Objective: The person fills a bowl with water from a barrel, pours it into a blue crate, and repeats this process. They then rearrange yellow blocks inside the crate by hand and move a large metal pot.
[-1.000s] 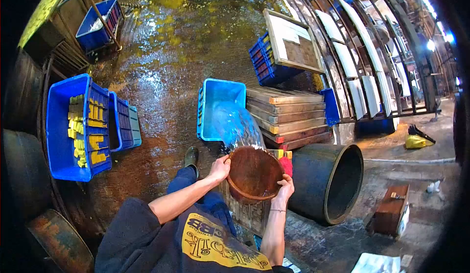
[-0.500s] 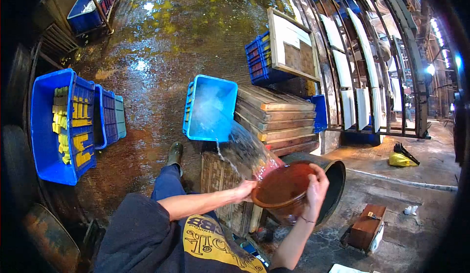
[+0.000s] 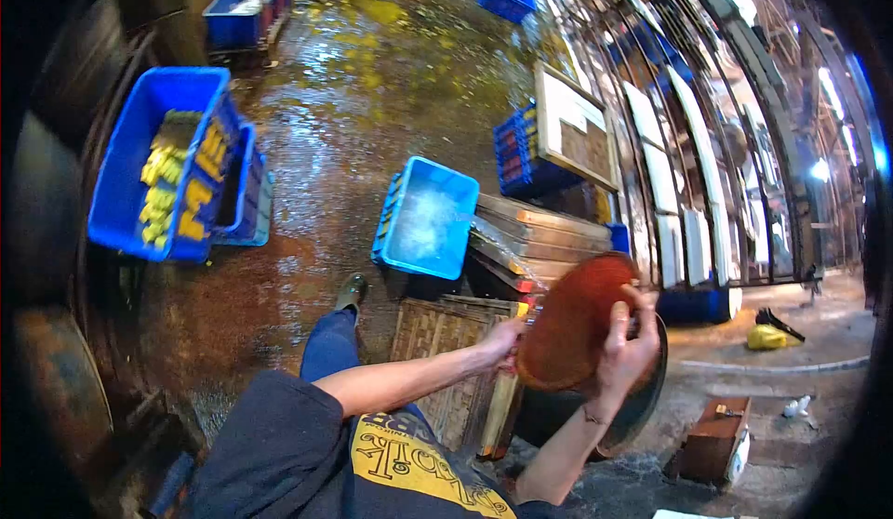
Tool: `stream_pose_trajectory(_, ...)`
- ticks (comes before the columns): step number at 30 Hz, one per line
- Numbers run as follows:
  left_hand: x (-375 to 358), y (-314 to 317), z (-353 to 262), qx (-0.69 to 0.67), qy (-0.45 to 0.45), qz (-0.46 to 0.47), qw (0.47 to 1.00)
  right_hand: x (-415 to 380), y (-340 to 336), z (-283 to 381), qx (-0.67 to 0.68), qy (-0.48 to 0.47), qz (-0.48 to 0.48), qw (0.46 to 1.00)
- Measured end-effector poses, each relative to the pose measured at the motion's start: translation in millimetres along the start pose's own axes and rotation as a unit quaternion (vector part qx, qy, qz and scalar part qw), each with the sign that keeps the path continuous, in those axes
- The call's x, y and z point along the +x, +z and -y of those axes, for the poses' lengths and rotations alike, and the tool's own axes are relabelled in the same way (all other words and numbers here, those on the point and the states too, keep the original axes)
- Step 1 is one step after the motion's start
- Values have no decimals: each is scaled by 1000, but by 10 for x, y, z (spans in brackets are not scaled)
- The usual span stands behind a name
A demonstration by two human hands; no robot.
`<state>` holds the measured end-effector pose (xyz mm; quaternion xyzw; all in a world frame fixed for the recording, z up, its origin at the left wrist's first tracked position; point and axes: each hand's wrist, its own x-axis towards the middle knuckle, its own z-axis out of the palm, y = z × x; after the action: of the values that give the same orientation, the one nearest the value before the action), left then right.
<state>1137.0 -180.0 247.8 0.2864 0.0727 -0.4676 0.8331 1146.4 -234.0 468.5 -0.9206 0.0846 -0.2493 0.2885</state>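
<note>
A reddish-brown round basin [image 3: 575,319] is tipped on its side between my two hands. My left hand [image 3: 503,343] is closed on its left edge. On the opposite side, my right hand [image 3: 629,344] grips the basin near the rim, fingers bent over it. A thin stream of water runs from the basin toward a light blue plastic tub [image 3: 419,269], where bubbly water churns. Below the basin stands a large dark round vessel [image 3: 642,412], partly covered by the basin and my right arm.
Stacked wooden frames [image 3: 549,231] stand right of the tub, with a woven panel [image 3: 437,333] nearer me. At left, a blue crate [image 3: 112,207] holds yellow blocks. A wooden box [image 3: 714,440] lies on the wet floor at lower right. Racks [image 3: 707,147] fill the right side.
The basin has tipped further, its opening now turned toward the tub. The broad sheet of water has thinned to a narrow stream. My view has shifted, moving the surroundings across it.
</note>
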Motion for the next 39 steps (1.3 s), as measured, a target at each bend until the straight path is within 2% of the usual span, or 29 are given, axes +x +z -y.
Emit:
stream_pose_trajectory(1, -83, -265, 221, 32, 79, -59, 995, -230, 92, -210, 86, 13, 24, 996)
stream_pose_trajectory(2, -266, -544, 387, 60, 113, -142, 982, -471, 194, -415, 160, 39, 52, 985)
stream_pose_trajectory(4, -892, -1007, 635, 92, 134, -267, 950, -1025, 456, -855, 288, 63, 94, 951)
stream_pose_trajectory(5, -1263, -1181, 719, 96, 126, -308, 938, -1309, 631, -1047, 346, 61, 105, 930)
stream_pose_trajectory(6, -1632, -1366, 834, 63, 152, -331, 929, -1639, 785, -1139, 416, 148, 120, 889)
stream_pose_trajectory(8, -2346, -1659, 1050, 34, 205, -391, 897, -2284, 1128, -1120, 453, 128, 142, 871)
stream_pose_trajectory(9, -2693, -1780, 1191, 35, 230, -434, 871, -2590, 1318, -1085, 498, 114, 187, 839)
stream_pose_trajectory(10, -3109, -1796, 1256, 39, 229, -479, 847, -2839, 1370, -782, 519, 135, 231, 812)
stream_pose_trajectory(11, -3377, -2035, 1484, 58, 288, -525, 799, -3042, 1383, -473, 536, 155, 278, 782)
stream_pose_trajectory(12, -3792, -1986, 1585, 46, 291, -554, 779, -3186, 1445, -291, 544, 140, 313, 766)
stream_pose_trajectory(14, -4577, -1788, 1828, 7, 326, -586, 742, -3520, 1526, 67, 485, 93, 443, 748)
stream_pose_trajectory(15, -4883, -1658, 1989, -17, 344, -605, 718, -3669, 1543, 240, 486, 73, 476, 729)
stream_pose_trajectory(17, -5401, -1439, 2343, -24, 390, -637, 665, -3942, 1580, 590, 430, -4, 611, 665)
stream_pose_trajectory(18, -5518, -1566, 2663, -24, 415, -665, 620, -4125, 1510, 801, 417, -10, 650, 635)
stream_pose_trajectory(20, -5796, -1694, 3249, -37, 399, -737, 545, -4568, 1509, 1176, 405, -57, 677, 612)
stream_pose_trajectory(21, -5984, -1714, 3522, -52, 399, -755, 518, -4809, 1476, 1389, 392, -87, 692, 600)
stream_pose_trajectory(22, -6256, -1513, 3691, -107, 445, -727, 511, -5077, 1364, 1666, 366, -111, 703, 599)
stream_pose_trajectory(23, -6509, -1450, 3955, -122, 451, -736, 490, -5413, 1232, 1923, 364, -126, 718, 580)
stream_pose_trajectory(25, -6996, -1374, 4516, -144, 509, -728, 436, -6164, 939, 2367, 422, -123, 727, 528)
stream_pose_trajectory(26, -7257, -1361, 4792, -164, 512, -749, 386, -6554, 825, 2561, 413, -158, 738, 510)
stream_pose_trajectory(27, -7525, -1329, 5104, -169, 512, -757, 368, -6986, 758, 2693, 415, -163, 747, 493)
stream_pose_trajectory(29, -8120, -1289, 5738, -208, 535, -752, 323, -7898, 619, 2954, 414, -237, 755, 450)
stream_pose_trajectory(30, -8444, -1293, 6048, -209, 536, -758, 308, -8390, 484, 3074, 432, -206, 770, 421)
stream_pose_trajectory(31, -8700, -1290, 6336, -226, 519, -782, 260, -8897, 462, 3114, 455, -245, 737, 436)
stream_pose_trajectory(32, -8916, -1292, 6585, -248, 503, -801, 212, -9312, 452, 3176, 439, -261, 749, 423)
stream_pose_trajectory(33, -9171, -1207, 6841, -256, 543, -776, 195, -9666, 379, 3295, 421, -279, 761, 407)
stream_pose_trajectory(35, -9637, -1190, 7278, -266, 553, -783, 101, -10300, 98, 3651, 394, -326, 766, 388)
stream_pose_trajectory(37, -10062, -1232, 7580, -261, 555, -787, 74, -10838, 1, 3973, 404, -364, 768, 339)
stream_pose_trajectory(39, -10446, -1347, 7777, -257, 556, -789, 54, -11383, -98, 4326, 416, -365, 763, 334)
